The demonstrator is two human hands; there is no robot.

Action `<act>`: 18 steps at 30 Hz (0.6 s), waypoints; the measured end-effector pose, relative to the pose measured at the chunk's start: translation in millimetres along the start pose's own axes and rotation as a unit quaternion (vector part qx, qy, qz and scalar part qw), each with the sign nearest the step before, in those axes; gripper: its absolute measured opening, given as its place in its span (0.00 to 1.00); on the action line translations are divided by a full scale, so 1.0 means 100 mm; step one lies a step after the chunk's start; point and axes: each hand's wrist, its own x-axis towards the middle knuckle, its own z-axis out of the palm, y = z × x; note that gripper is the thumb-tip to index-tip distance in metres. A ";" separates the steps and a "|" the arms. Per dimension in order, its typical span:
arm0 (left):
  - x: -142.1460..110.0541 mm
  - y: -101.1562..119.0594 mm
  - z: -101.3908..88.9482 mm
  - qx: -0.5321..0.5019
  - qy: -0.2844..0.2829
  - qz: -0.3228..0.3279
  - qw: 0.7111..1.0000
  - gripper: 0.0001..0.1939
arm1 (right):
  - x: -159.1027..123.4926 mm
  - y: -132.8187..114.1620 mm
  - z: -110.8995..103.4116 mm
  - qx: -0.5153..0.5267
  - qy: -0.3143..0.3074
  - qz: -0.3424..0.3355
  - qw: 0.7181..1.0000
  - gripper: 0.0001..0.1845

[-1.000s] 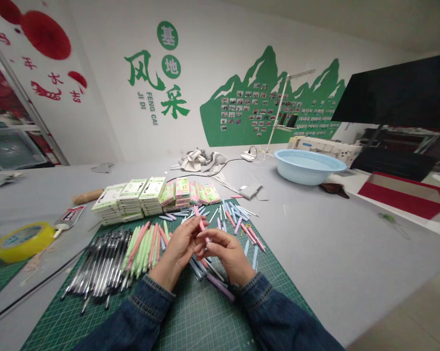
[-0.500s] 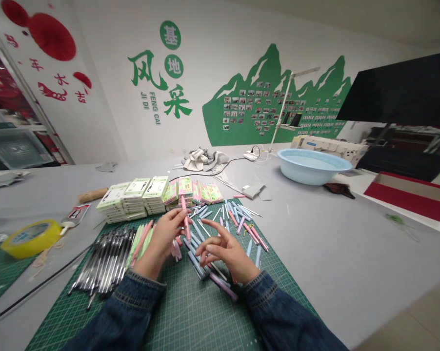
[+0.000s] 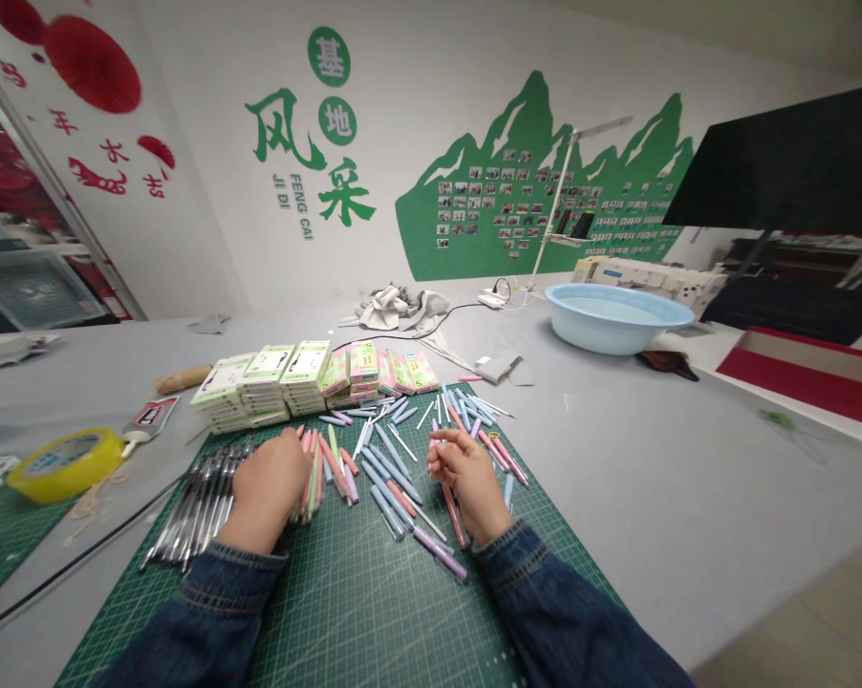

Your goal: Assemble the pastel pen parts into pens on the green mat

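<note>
My left hand (image 3: 269,483) is closed, back of the hand up, over the edge of a group of pink and green pens (image 3: 320,473). Its fingertips are hidden, so what it grips cannot be seen. Beside it on the left lies a row of clear pens with black parts (image 3: 198,497). My right hand (image 3: 466,478) hovers at the right of the mat with fingers curled together; a bit of pink-purple shows at its fingertips, too small to name. Blue pens (image 3: 395,478) lie scattered between the hands, and a purple pen (image 3: 440,554) lies nearest me.
Underneath is a green cutting mat (image 3: 374,621). Behind the pens stand stacked white-green boxes (image 3: 259,382) and pink-green boxes (image 3: 363,368). Yellow tape (image 3: 65,465) and a glue tube (image 3: 149,419) lie left. A blue basin (image 3: 617,320) and a red box (image 3: 804,382) stand right.
My left hand has moved left and down to the pink and green pens; the pink pen it held upright no longer shows in it. My right hand's spread fingers have curled in, slightly farther right.
</note>
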 end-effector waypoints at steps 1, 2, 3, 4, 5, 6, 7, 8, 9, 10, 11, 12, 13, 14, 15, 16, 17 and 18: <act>0.00 0.01 -0.01 0.003 0.000 0.001 1.000 0.17 | 0.00 0.00 0.00 -0.001 0.001 0.000 1.000 0.12; 0.00 0.01 -0.01 0.007 0.000 0.004 1.000 0.17 | 0.00 0.00 0.00 -0.003 0.001 0.001 1.000 0.12; 0.00 0.00 -0.02 0.010 -0.001 0.006 1.000 0.17 | 0.00 0.01 0.00 -0.006 0.001 0.002 1.000 0.12; 0.00 0.00 -0.03 0.012 0.000 0.008 1.000 0.17 | 0.00 0.01 0.00 -0.010 0.000 0.003 1.000 0.12; 0.01 -0.01 -0.03 0.014 0.003 0.011 1.000 0.17 | 0.00 0.02 0.00 -0.015 -0.001 0.003 1.000 0.12; 0.02 -0.01 -0.03 0.013 0.008 0.016 1.000 0.17 | 0.00 0.02 0.00 -0.021 -0.003 0.001 1.000 0.11; 0.03 0.00 -0.04 0.009 0.016 0.024 1.000 0.17 | 0.01 0.03 -0.01 -0.029 -0.008 -0.002 1.000 0.11; 0.04 0.01 -0.04 0.001 0.024 0.037 0.999 0.16 | 0.01 0.04 -0.01 -0.044 -0.015 -0.008 0.999 0.10; 0.05 0.03 -0.03 -0.009 0.031 0.060 0.998 0.15 | 0.01 0.05 -0.01 -0.068 -0.027 -0.016 0.997 0.10; 0.07 0.05 -0.02 -0.020 0.035 0.092 0.995 0.14 | 0.01 0.06 -0.01 -0.105 -0.041 -0.030 0.993 0.10; 0.08 0.08 -0.01 -0.031 0.032 0.132 0.990 0.13 | 0.01 0.07 -0.01 -0.153 -0.059 -0.049 0.985 0.10; 0.10 0.12 0.01 -0.037 0.023 0.172 0.984 0.11 | 0.00 0.07 -0.01 -0.209 -0.080 -0.072 0.972 0.11; 0.10 0.16 0.04 -0.039 0.010 0.205 0.978 0.11 | -0.01 0.08 -0.01 -0.269 -0.104 -0.098 0.952 0.11; 0.11 0.19 0.07 -0.038 -0.002 0.230 0.972 0.11 | -0.03 0.08 0.00 -0.328 -0.129 -0.127 0.927 0.11; 0.10 0.23 0.10 -0.035 -0.011 0.245 0.969 0.11 | -0.05 0.08 0.00 -0.380 -0.158 -0.157 0.898 0.11; 0.09 0.26 0.13 -0.032 -0.014 0.252 0.967 0.11 | -0.08 0.07 0.01 -0.423 -0.187 -0.185 0.867 0.11; 0.08 0.29 0.16 -0.032 -0.012 0.256 0.966 0.11 | -0.10 0.07 0.02 -0.457 -0.215 -0.210 0.837 0.11; 0.06 0.31 0.18 -0.032 -0.010 0.257 0.966 0.11 | -0.12 0.08 0.03 -0.485 -0.240 -0.231 0.809 0.13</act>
